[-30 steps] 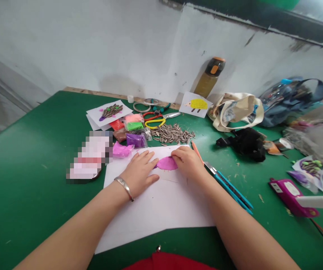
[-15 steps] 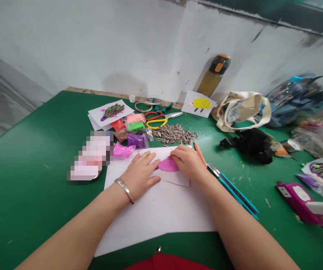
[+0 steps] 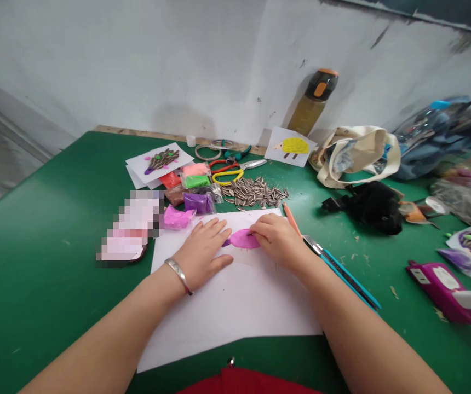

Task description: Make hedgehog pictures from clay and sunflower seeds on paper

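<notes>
A flat oval of pink clay (image 3: 243,239) with a purple clay tip (image 3: 228,241) at its left end lies on white paper (image 3: 227,306). My left hand (image 3: 205,249) rests flat on the paper left of the clay, fingers stretched, a silver bangle at the wrist. My right hand (image 3: 275,238) is at the clay's right end, thumb and fingertips pinched on a small dark sliver that looks like a sunflower seed; the fingers mostly cover it. A heap of striped sunflower seeds (image 3: 256,192) lies just beyond the paper.
Bagged clay in purple (image 3: 198,203), green and pink stands behind the left hand, near a blurred-out phone (image 3: 131,230). Yellow-handled scissors (image 3: 228,176) lie by the seeds. A blue cutter (image 3: 342,273) lies right of the paper. A bottle (image 3: 313,101) and cloth bag (image 3: 356,156) stand behind.
The view has shifted slightly. My right hand's fingertips stay at the clay's right end, with the dark sliver now closer against the pink surface. My left hand has stayed flat.
</notes>
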